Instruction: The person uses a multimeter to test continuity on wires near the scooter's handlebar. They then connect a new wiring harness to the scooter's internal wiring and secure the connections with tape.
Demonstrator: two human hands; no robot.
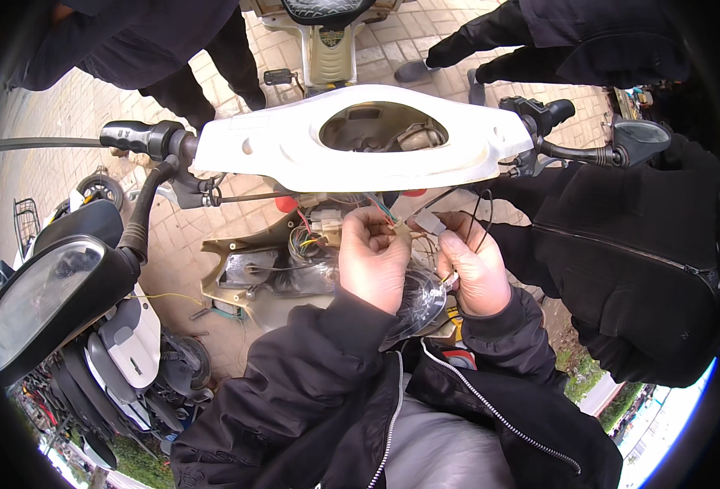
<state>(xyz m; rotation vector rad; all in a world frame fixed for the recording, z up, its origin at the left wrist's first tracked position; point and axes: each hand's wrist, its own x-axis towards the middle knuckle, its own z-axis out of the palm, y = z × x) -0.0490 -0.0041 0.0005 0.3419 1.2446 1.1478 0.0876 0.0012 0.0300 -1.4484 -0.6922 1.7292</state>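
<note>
Under the white handlebar cover [270, 151] of a scooter, my two hands work close together among loose wires. My left hand [372, 261] is closed, its fingertips pinching a small pale wire connector [398, 230] with green and red wires running up from it. Just to the right, my right hand [478, 269] grips a white plastic connector [431, 222] between thumb and fingers. A black cable [488, 220] loops above that hand. Partly behind my hands is a clear round headlight lens [423, 303]. Left of them hang several coloured wires [301, 243] by a cream connector block [325, 224].
A removed cream body panel [233, 273] lies below on the paved ground. Mirrors stick out at left [46, 293] and right [641, 143]. A person in a black jacket [620, 253] stands close at right; others stand ahead. Parked scooters [127, 350] line the left.
</note>
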